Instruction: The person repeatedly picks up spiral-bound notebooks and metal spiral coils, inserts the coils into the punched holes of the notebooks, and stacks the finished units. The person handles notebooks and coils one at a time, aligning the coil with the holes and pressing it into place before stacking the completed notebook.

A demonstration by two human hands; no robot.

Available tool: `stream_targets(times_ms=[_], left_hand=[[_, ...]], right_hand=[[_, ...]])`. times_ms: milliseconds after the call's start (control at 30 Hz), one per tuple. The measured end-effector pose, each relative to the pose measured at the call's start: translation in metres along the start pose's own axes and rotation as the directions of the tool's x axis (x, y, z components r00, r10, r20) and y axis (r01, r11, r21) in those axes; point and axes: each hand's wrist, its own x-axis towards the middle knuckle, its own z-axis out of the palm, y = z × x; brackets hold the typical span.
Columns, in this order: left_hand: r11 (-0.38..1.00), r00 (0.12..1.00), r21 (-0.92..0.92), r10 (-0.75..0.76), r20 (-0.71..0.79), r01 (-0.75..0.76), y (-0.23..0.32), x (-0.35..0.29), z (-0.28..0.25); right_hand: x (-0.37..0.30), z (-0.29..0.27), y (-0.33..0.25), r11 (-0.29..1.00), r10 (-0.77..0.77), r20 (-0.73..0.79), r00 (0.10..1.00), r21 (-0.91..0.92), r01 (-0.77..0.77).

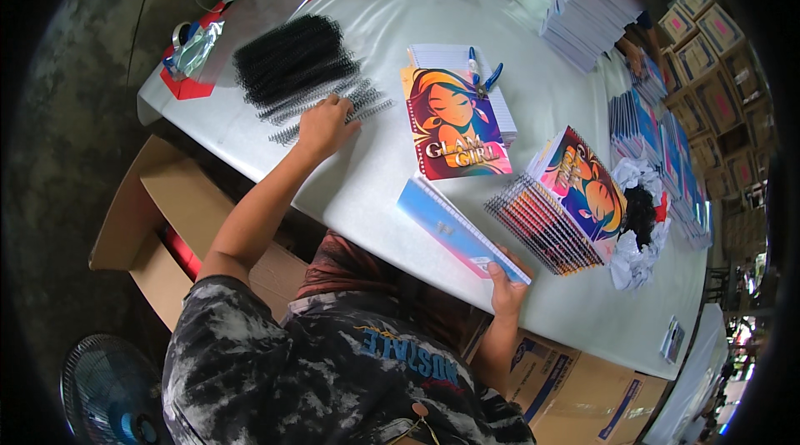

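Observation:
My left hand [328, 123] is over the loose black binding wires [371, 99] at the near side of a dense black wire pile [293, 57]. Its fingers are curled down and closed on a wire there. At the table's front edge my right hand [505, 278] grips one end of a blue-covered notebook [446, 224], thumb on top, the notebook tilted with its page edges showing. Beyond it lies a notebook cover with a colourful drawn figure [458, 124], partly over lined sheets [442, 55]. Blue-handled pliers [483, 82] rest on those sheets.
A stack of wire-bound notebooks [554, 212] stands on the right beside crumpled white plastic [635, 266]. Tall paper stacks [587, 16] and blue notebook piles [633, 124] lie far right, near another person's hand [635, 60]. Tape [179, 35] is at left; an open carton [179, 203] stands below.

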Motion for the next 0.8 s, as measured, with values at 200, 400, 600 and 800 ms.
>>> stream_targets(times_ms=[200, 400, 600, 800], left_hand=[[0.992, 0.994, 0.122, 0.048, -0.098, -0.036, -0.021, 0.012, 0.014], [0.991, 0.998, 0.118, -0.056, 0.006, 0.055, -0.026, 0.034, 0.002], [0.967, 0.996, 0.242, -0.087, 0.034, 0.076, -0.014, 0.021, 0.011], [0.983, 0.981, 0.053, -0.171, -0.087, 0.176, -0.007, 0.030, -0.022]], right_hand=[[-0.003, -0.009, 0.007, 0.998, 0.048, -0.003, 0.999, -0.041, -0.048], [0.003, -0.010, 0.004, 0.992, 0.082, 0.039, 0.996, -0.095, -0.078], [0.013, -0.009, 0.002, 0.996, -0.007, 0.105, 0.994, -0.082, 0.016], [0.018, -0.011, 0.002, 0.995, -0.027, 0.125, 0.992, -0.096, 0.039]])
